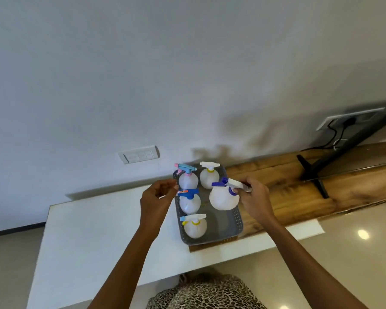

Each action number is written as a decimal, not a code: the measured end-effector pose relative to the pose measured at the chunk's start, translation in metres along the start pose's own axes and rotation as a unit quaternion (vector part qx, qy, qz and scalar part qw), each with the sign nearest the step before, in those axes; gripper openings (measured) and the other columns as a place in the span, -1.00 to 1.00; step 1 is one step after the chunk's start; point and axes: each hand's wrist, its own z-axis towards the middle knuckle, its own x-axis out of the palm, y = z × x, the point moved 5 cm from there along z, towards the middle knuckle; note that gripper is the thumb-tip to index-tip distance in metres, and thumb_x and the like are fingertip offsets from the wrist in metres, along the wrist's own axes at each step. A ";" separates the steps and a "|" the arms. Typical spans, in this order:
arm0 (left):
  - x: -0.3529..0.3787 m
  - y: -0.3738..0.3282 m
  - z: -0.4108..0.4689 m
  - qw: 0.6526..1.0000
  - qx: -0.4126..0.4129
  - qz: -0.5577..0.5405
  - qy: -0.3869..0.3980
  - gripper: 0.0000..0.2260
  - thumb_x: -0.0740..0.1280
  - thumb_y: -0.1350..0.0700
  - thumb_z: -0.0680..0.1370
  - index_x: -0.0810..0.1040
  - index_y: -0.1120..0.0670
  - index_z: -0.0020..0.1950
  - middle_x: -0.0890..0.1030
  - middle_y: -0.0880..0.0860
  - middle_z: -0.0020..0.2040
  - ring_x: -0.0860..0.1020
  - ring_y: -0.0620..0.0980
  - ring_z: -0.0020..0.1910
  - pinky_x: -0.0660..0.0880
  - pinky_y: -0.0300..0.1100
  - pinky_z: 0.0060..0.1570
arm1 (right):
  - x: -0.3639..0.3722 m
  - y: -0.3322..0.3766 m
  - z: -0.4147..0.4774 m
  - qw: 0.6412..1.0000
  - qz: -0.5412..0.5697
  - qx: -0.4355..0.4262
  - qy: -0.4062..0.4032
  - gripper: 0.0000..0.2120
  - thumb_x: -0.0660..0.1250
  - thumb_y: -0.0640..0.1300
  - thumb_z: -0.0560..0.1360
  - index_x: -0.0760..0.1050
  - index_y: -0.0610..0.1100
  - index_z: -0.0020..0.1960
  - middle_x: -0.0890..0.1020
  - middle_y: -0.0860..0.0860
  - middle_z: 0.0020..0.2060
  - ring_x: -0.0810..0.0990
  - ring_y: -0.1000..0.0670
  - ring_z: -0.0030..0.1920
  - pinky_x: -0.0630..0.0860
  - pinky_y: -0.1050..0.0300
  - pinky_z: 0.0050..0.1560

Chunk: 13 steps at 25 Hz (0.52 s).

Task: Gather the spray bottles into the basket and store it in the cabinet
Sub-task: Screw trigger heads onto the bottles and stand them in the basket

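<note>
Upright in the grey basket [239,221], 3 o'clock side: large white spray bottle [224,198], spray head lying along the 10-to-4 line, blue nozzle aimed at 10 o'clock. Reaching in from 5 o'clock, right hand [254,197], fingers curled round the head's rear end, bottle body at 9 o'clock of them. At the basket's 9 o'clock rim, left hand [158,199], fingers loosely curled, holding nothing. Alongside, four smaller bottles [189,204].

Blur keeps us from telling whether our left hand [157,197] touches the basket [239,221] rim, our right hand [255,197] hides the trigger tip of the big bottle [224,198], and the right edge cuts off the screen [363,132].
</note>
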 end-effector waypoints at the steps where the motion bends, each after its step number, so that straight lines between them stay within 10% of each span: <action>1: 0.004 0.003 0.006 1.000 -0.011 0.001 0.001 -0.88 0.39 0.15 0.46 0.62 0.06 -0.02 0.66 0.05 -0.06 0.59 -0.04 -0.04 0.47 -0.30 -0.08 | 0.008 -0.011 0.010 1.000 -0.011 0.008 0.009 -0.84 0.39 -0.28 0.43 0.53 -0.18 0.00 0.60 -0.07 -0.10 0.53 -0.06 -0.09 0.52 0.07 -0.11; 5: 0.015 0.016 0.022 0.999 -0.039 0.013 -0.014 -0.88 0.37 0.14 0.48 0.62 0.07 0.00 0.67 0.04 -0.04 0.58 -0.07 -0.07 0.47 -0.31 -0.10 | 0.043 -0.045 0.049 0.996 -0.065 0.013 0.057 -0.81 0.35 -0.31 0.45 0.49 -0.21 0.06 0.53 -0.03 -0.09 0.50 -0.01 -0.08 0.44 0.27 -0.18; 13: 0.024 0.029 0.052 0.994 -0.079 0.044 -0.069 -0.90 0.34 0.13 0.49 0.62 0.05 -0.03 0.68 0.01 -0.08 0.60 -0.01 -0.06 0.51 -0.15 -0.03 | 0.102 -0.078 0.117 0.977 -0.142 0.000 0.157 -0.87 0.29 -0.38 0.45 0.46 -0.23 -0.04 0.56 -0.16 -0.10 0.54 -0.11 -0.08 0.47 0.06 -0.16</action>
